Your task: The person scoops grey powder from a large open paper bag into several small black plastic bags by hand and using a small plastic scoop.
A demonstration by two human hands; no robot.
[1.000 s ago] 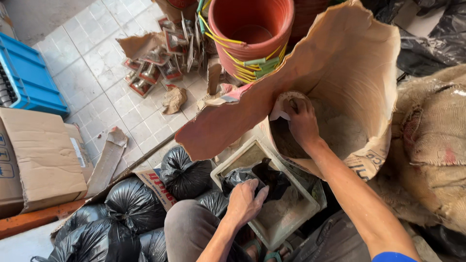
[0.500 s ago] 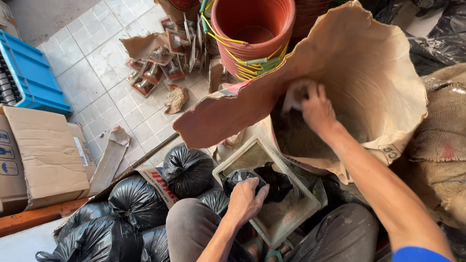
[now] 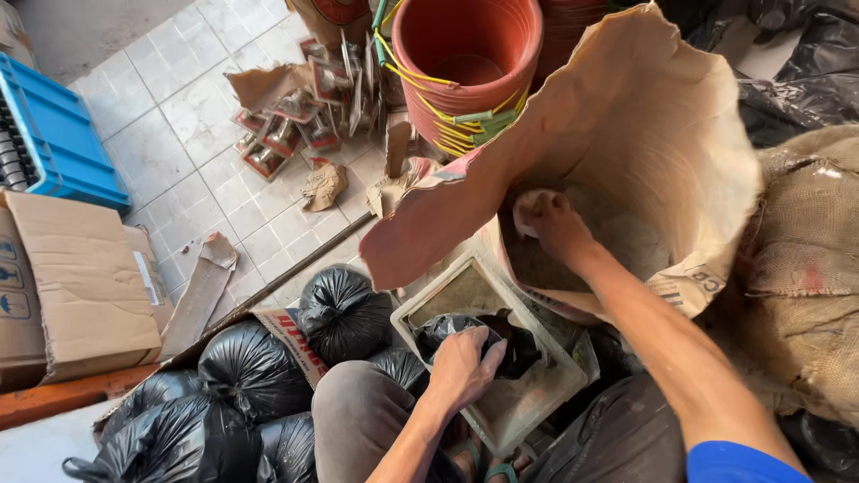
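My right hand [image 3: 557,225] reaches down into a large open brown paper sack [image 3: 662,125] and grips a white scoop [image 3: 528,208] sunk in the pale powder [image 3: 631,241] inside. My left hand [image 3: 461,365] holds the mouth of a small black plastic bag [image 3: 488,335]. That bag sits in a pale square tray [image 3: 537,402] dusted with powder, just below the sack and between my knees.
Several tied black bags [image 3: 255,380] lie in a cardboard box at lower left. A stack of red pots [image 3: 465,63] stands behind the sack. Burlap sacks [image 3: 805,268] crowd the right. A blue crate [image 3: 49,143], a brown carton [image 3: 80,286] and scattered packets [image 3: 295,116] sit on the tiled floor.
My right hand has lifted a little and then dipped back down into the powder with the scoop. The sack's torn rim has shifted. My left hand has stayed on the black bag.
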